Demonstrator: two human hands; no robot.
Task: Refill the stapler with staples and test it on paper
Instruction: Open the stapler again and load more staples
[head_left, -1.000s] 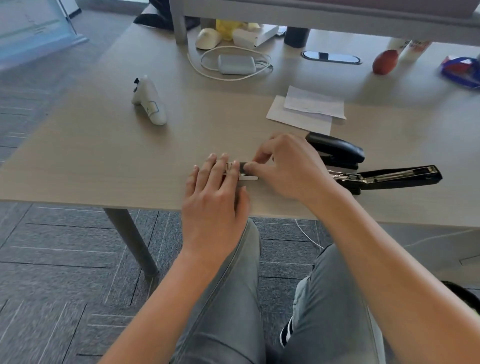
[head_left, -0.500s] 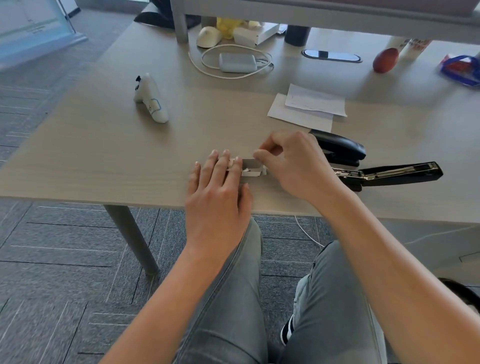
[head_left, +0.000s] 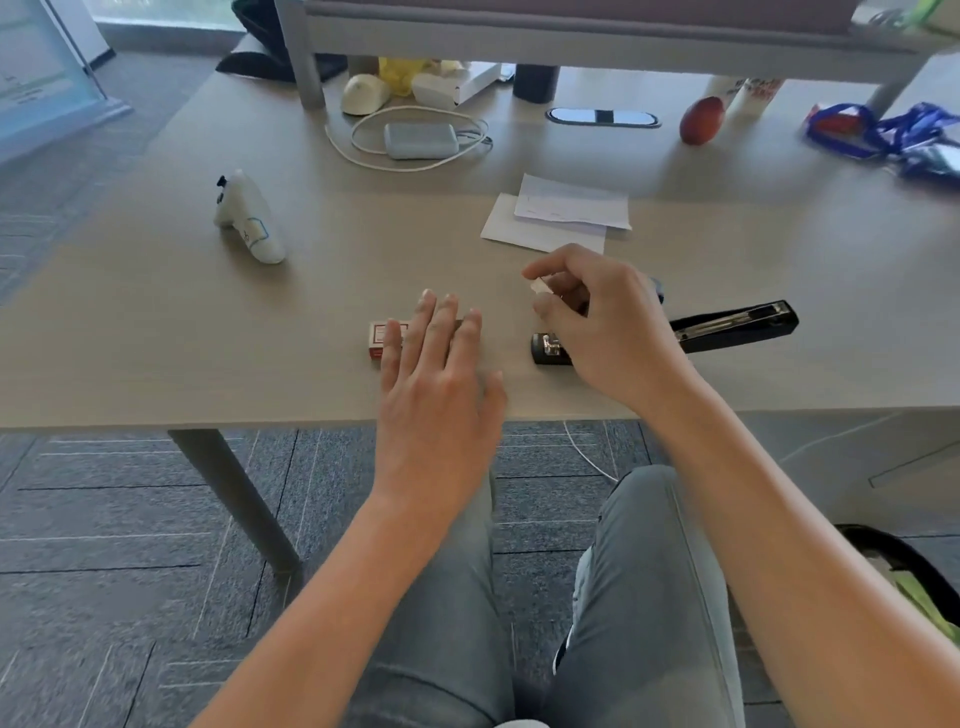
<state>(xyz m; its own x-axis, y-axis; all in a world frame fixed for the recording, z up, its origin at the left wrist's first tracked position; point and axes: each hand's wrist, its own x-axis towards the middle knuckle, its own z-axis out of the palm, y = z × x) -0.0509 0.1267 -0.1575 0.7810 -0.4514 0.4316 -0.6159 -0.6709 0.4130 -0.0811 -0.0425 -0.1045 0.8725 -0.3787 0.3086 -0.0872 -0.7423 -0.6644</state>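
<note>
A black stapler (head_left: 727, 328) lies swung open on the desk at the right, its metal staple channel facing up. My right hand (head_left: 608, 327) hovers over the stapler's near end and pinches a small pale strip of staples (head_left: 540, 286) between thumb and fingers. A small red and white staple box (head_left: 382, 340) lies near the desk's front edge. My left hand (head_left: 436, 379) rests flat on it with fingers spread, covering most of it. Two sheets of white paper (head_left: 561, 215) lie behind the stapler.
A white game controller (head_left: 249, 218) stands at the left of the desk (head_left: 156, 322). At the back are a grey power bank with a white cable (head_left: 418, 139), a red apple (head_left: 701, 120) and a blue bag (head_left: 883, 137). A shelf frame stands over the back edge.
My right hand has pulled the staple strip out of the box and lifted it to the right, over the stapler. My left hand stays on the box.
</note>
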